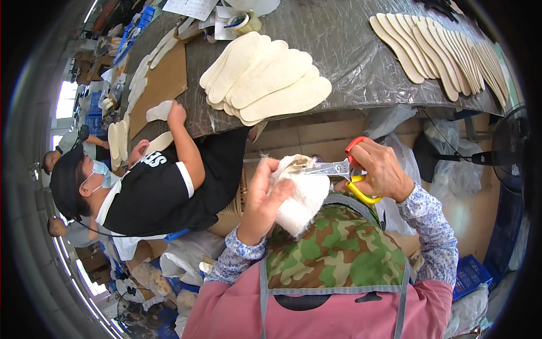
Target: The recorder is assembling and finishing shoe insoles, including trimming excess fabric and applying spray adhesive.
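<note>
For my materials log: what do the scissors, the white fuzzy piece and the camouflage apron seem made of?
Scissors: shiny grey blades suggest metal; smooth, glossy red and yellow handles, probably plastic.
White fuzzy piece: apparently soft textile, given its wispy, frayed edge; exact fibre unclear.
Camouflage apron: likely matte cloth, judging by its soft folds and grey edging.

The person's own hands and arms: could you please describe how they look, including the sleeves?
The left hand and right hand are bare, without gloves. The left sleeve and right sleeve match: whitish cloth with a small blue floral pattern, ending near the wrists. Pink fabric shows further up, toward the shoulders.
</note>
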`<state>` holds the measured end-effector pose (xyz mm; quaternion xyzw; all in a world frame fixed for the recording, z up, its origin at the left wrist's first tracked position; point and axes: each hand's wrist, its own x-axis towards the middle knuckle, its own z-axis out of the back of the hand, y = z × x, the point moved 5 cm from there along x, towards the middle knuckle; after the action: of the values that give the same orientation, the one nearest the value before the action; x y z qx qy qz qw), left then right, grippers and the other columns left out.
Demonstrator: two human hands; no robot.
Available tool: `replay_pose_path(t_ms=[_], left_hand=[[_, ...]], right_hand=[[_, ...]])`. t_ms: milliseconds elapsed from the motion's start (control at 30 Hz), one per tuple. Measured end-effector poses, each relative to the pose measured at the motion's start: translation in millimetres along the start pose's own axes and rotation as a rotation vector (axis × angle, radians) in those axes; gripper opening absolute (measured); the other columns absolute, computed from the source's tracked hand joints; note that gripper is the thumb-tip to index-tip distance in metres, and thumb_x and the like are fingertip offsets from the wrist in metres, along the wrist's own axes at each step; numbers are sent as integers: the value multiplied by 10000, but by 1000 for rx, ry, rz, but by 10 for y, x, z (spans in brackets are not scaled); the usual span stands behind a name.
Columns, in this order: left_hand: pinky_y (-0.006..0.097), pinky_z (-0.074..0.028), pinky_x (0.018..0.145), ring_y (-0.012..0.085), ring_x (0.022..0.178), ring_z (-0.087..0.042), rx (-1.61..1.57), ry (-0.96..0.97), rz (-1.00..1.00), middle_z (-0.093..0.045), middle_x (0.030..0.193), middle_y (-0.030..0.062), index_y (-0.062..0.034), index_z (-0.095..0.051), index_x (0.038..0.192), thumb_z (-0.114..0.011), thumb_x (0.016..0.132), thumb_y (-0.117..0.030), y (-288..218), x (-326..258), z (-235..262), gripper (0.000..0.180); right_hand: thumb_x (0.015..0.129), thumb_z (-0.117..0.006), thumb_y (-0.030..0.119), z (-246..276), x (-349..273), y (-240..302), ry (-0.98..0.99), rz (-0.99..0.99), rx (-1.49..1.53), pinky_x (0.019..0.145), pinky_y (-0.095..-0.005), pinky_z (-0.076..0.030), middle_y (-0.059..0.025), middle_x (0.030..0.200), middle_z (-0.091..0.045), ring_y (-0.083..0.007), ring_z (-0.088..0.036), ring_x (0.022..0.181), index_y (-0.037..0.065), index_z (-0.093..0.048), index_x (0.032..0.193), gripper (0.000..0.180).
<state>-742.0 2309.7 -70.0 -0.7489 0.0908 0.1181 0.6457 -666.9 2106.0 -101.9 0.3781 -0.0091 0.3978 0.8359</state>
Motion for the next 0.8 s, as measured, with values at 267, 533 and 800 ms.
replay_pose_path(t_ms=[267,533,800], left_hand=[[232,-432,710,62,807,-496,244,-37,-136,-552,897,18,-16,-476,996,-553,938,-140,15,-176,-85,157],[226,-418,705,52,795,-467,197,-34,-94,-519,881,14,-19,-476,982,-547,935,-137,37,-233,-230,146],[223,-420,739,64,837,-483,141,17,-97,-516,883,10,-10,-463,1018,-546,900,-86,29,-188,-366,163]], right_hand=[[593,-795,548,100,52,184,-57,78,-94,735,-392,-484,-130,858,-563,-313,-580,847,14,-542,907,669],[628,-796,462,103,-122,71,-51,71,7,523,-380,-427,-102,658,-498,-313,-530,612,28,-510,783,542],[614,-780,493,160,-128,64,-7,101,-43,734,-401,-465,-127,847,-530,-318,-551,830,17,-529,921,619]])
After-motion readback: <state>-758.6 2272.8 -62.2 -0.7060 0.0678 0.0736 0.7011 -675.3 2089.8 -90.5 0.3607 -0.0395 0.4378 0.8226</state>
